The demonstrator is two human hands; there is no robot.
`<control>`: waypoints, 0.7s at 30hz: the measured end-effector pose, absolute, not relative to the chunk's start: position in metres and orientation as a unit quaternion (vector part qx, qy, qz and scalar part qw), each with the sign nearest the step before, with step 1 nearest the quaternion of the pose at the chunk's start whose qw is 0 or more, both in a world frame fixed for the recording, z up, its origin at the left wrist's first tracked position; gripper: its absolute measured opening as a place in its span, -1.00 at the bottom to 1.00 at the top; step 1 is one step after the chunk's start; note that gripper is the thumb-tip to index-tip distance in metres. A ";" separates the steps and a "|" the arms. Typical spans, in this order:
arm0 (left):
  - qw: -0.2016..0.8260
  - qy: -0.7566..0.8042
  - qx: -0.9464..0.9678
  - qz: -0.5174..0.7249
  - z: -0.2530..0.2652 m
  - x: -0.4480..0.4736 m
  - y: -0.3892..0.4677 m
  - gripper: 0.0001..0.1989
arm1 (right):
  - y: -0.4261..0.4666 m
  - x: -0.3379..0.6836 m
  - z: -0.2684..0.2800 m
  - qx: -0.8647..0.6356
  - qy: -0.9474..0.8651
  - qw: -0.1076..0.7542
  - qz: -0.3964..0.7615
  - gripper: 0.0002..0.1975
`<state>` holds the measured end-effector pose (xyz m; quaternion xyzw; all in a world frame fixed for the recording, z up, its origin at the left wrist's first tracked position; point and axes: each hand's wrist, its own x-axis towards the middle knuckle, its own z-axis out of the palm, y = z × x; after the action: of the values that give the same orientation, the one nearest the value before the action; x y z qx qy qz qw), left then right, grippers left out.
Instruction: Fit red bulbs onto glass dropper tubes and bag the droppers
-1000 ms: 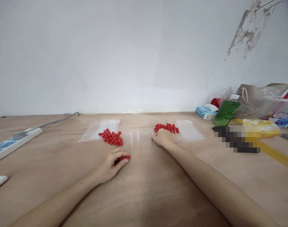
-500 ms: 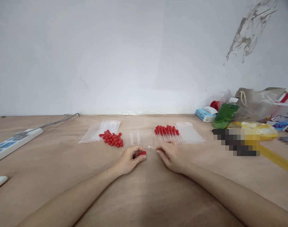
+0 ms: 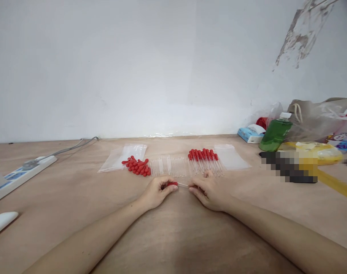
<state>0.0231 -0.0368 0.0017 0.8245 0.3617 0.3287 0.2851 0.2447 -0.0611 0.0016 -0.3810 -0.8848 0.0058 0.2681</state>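
Just below the center of the frame, we pinch a red bulb (image 3: 172, 184), partly hidden by our fingers, in the left hand (image 3: 158, 193) and a slim, clear tube (image 3: 183, 185) in the right hand (image 3: 207, 191). The tube lies nearly level, one tip at the bulb's end; we cannot tell whether it sits inside. Above our hands on the worktop (image 3: 173, 236), loose red bulbs (image 3: 137, 166) heap at left, bare clear tubes (image 3: 169, 166) line the middle, and red-capped tubes (image 3: 204, 154) fan out at right.
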 end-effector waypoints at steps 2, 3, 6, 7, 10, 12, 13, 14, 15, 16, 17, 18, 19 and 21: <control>0.262 0.351 0.838 0.324 0.003 0.023 -0.039 -0.81 | -0.060 0.246 0.002 -0.375 -0.890 0.260 0.014 -0.82; 0.246 0.344 0.848 0.320 0.003 0.023 -0.040 -0.82 | -0.060 0.247 0.002 -0.371 -0.892 0.257 0.019 -0.82; 0.197 0.321 0.874 0.308 0.004 0.023 -0.043 -0.82 | -0.058 0.248 0.003 -0.367 -0.896 0.249 0.023 -0.83; 0.183 0.316 0.880 0.304 0.004 0.023 -0.044 -0.82 | -0.058 0.249 0.004 -0.370 -0.896 0.246 0.019 -0.83; 0.152 0.316 0.890 0.290 0.003 0.024 -0.045 -0.82 | -0.058 0.247 0.004 -0.379 -0.893 0.242 0.000 -0.80; 0.139 0.318 0.895 0.281 0.002 0.024 -0.045 -0.83 | -0.059 0.245 0.005 -0.385 -0.892 0.238 -0.011 -0.79; 0.133 0.318 0.897 0.278 0.002 0.024 -0.045 -0.83 | -0.059 0.243 0.005 -0.388 -0.891 0.235 -0.015 -0.78; 0.128 0.318 0.898 0.275 0.001 0.024 -0.045 -0.83 | -0.060 0.242 0.006 -0.392 -0.891 0.231 -0.018 -0.77; 0.123 0.317 0.900 0.272 0.001 0.025 -0.045 -0.83 | -0.061 0.240 0.006 -0.396 -0.890 0.226 -0.018 -0.76; 0.119 0.317 0.901 0.271 0.001 0.025 -0.045 -0.83 | -0.061 0.238 0.007 -0.401 -0.889 0.221 -0.017 -0.74; 0.115 0.317 0.902 0.269 0.001 0.025 -0.045 -0.83 | -0.062 0.236 0.008 -0.406 -0.888 0.216 -0.013 -0.73; 0.112 0.318 0.903 0.268 0.001 0.025 -0.045 -0.82 | -0.062 0.234 0.008 -0.411 -0.887 0.209 -0.006 -0.72; 0.111 0.318 0.903 0.267 0.000 0.025 -0.045 -0.82 | -0.063 0.232 0.009 -0.416 -0.887 0.202 0.002 -0.71; 0.112 0.316 0.903 0.269 0.000 0.024 -0.044 -0.83 | -0.063 0.230 0.011 -0.421 -0.887 0.189 0.023 -0.70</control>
<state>0.0244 -0.0444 0.0002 0.9030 0.3160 0.2687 0.1115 0.2296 -0.0631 0.0105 -0.4213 -0.8867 0.0235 0.1891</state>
